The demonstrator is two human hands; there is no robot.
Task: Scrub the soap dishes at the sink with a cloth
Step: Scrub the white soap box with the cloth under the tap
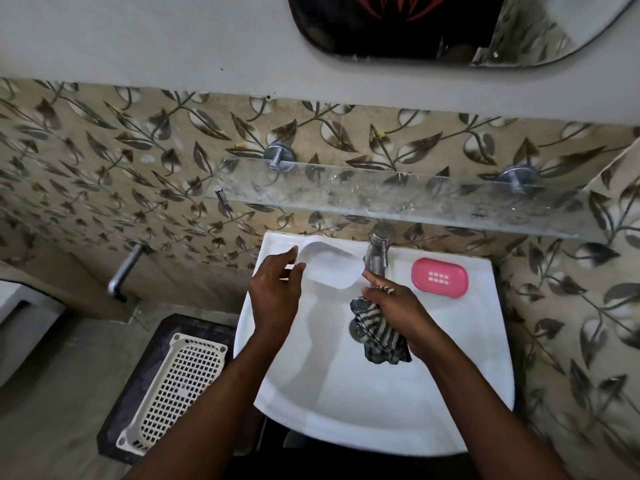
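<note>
Holding: my left hand [277, 289] pinches white soap dish [330, 268] over sink [381, 403]; right hand [394, 306] clenches striped cloth [379, 336]
Remaining: I judge scrubbing barely begun; pink soap dish [440, 277] waits on rim, untouched

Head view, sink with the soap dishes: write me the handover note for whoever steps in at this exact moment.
Left hand: holds the white soap dish by its left end, over the sink.
Right hand: shut on the striped cloth, one finger touching the dish's right end.
Pink soap dish: on the sink ledge, right of the tap.
Done: cannot tell whether any scrubbing has happened.
Left: scrub the white dish, then the pink one.
</note>
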